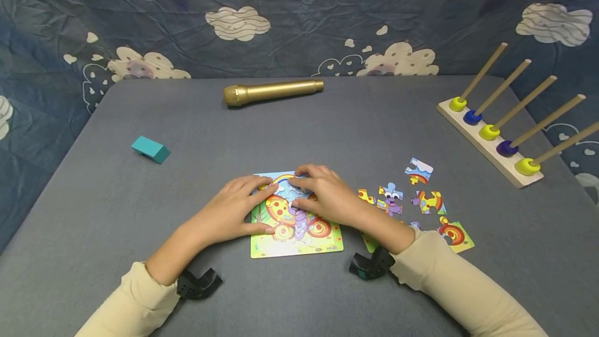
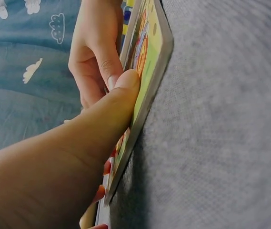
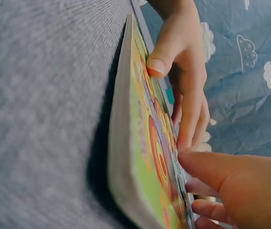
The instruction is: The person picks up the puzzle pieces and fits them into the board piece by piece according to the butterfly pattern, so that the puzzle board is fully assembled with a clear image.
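Note:
A butterfly jigsaw puzzle board point(image 1: 323, 247) lies flat on the table before me, with a rainbow and sky along its top. My left hand point(image 1: 234, 207) rests on the board's left side, thumb low on the picture and fingers spread toward the top. From the right, my right hand point(image 1: 329, 194) touches the upper part of the picture with thumb and fingertips. In the right wrist view its thumb point(image 3: 206, 167) presses on the board's surface, close to the left fingertips. The area under the right palm is hidden.
Several loose puzzle pieces point(image 1: 430, 202) lie right of the board, some partly behind the right forearm. A wooden peg stand point(image 1: 482, 142) with yellow and blue beads stands at the right. A gold microphone point(image 1: 276, 91) lies at the back, a teal block point(image 1: 151, 148) at the left.

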Demonstrator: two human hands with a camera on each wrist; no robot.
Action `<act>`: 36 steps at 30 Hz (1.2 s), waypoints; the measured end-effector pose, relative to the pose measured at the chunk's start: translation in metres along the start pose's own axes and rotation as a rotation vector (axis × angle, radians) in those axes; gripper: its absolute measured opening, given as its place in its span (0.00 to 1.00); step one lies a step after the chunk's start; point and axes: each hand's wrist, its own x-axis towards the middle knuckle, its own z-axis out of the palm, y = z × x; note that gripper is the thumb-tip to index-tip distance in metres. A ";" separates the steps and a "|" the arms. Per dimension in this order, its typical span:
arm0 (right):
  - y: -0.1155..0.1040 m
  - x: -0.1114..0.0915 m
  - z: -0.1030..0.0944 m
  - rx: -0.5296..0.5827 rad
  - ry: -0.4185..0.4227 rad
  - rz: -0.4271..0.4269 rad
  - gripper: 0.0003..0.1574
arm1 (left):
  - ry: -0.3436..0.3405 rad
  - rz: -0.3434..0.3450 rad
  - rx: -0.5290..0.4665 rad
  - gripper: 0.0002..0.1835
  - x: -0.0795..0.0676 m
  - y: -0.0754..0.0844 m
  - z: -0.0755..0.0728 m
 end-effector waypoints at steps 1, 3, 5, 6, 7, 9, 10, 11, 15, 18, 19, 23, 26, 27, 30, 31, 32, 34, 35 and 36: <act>0.000 0.000 -0.001 0.002 -0.013 0.003 0.32 | 0.000 0.003 -0.002 0.42 0.000 0.000 0.000; 0.000 -0.001 -0.003 0.017 -0.038 0.008 0.34 | 0.001 0.010 -0.005 0.42 0.000 -0.001 0.000; -0.001 -0.002 -0.006 0.056 -0.059 0.018 0.36 | 0.004 0.011 -0.009 0.42 0.000 -0.001 0.000; -0.002 -0.003 -0.008 0.076 -0.063 0.018 0.36 | 0.004 0.010 -0.011 0.42 0.000 -0.001 0.000; -0.002 -0.005 -0.010 0.097 -0.060 0.019 0.37 | 0.003 0.009 -0.011 0.42 0.000 -0.001 0.000; -0.002 -0.009 -0.017 0.137 -0.035 0.015 0.37 | 0.000 0.003 -0.015 0.42 0.001 -0.001 0.000; -0.002 -0.011 -0.021 0.146 -0.014 0.009 0.37 | -0.001 0.000 -0.017 0.42 0.001 -0.001 0.000; -0.001 -0.014 -0.026 0.152 0.012 0.002 0.38 | -0.003 -0.003 -0.017 0.42 0.001 -0.001 0.001; 0.005 -0.031 -0.047 0.142 0.137 -0.019 0.41 | -0.006 -0.009 -0.020 0.42 0.000 -0.001 0.000; 0.014 -0.048 -0.064 0.128 0.230 -0.003 0.42 | -0.006 -0.008 -0.025 0.42 0.000 0.000 0.000; 0.017 -0.054 -0.069 0.122 0.261 0.004 0.42 | -0.006 -0.008 -0.026 0.42 0.000 0.000 0.000; 0.035 -0.076 -0.086 0.098 0.381 0.050 0.45 | -0.004 -0.011 -0.029 0.42 0.000 -0.001 0.001; 0.052 -0.090 -0.092 0.096 0.451 0.103 0.45 | -0.003 -0.012 -0.032 0.42 0.000 -0.001 0.001; 0.057 -0.095 -0.092 0.106 0.463 0.127 0.45 | -0.002 -0.011 -0.033 0.42 0.000 -0.001 0.001; 0.074 -0.105 -0.090 0.129 0.467 0.201 0.43 | -0.001 -0.008 -0.031 0.42 0.001 -0.001 0.002; 0.078 -0.108 -0.089 0.138 0.459 0.225 0.43 | 0.000 -0.007 -0.031 0.42 0.001 -0.001 0.002; 0.083 -0.110 -0.088 0.140 0.447 0.249 0.42 | 0.000 -0.007 -0.032 0.42 0.001 -0.001 0.002; 0.091 -0.113 -0.085 0.136 0.412 0.299 0.43 | 0.000 -0.006 -0.035 0.42 0.001 -0.001 0.002; 0.095 -0.115 -0.084 0.133 0.393 0.322 0.43 | 0.000 -0.007 -0.038 0.42 0.001 -0.001 0.001; 0.099 -0.116 -0.082 0.123 0.374 0.343 0.43 | 0.000 -0.007 -0.040 0.42 0.000 -0.001 0.001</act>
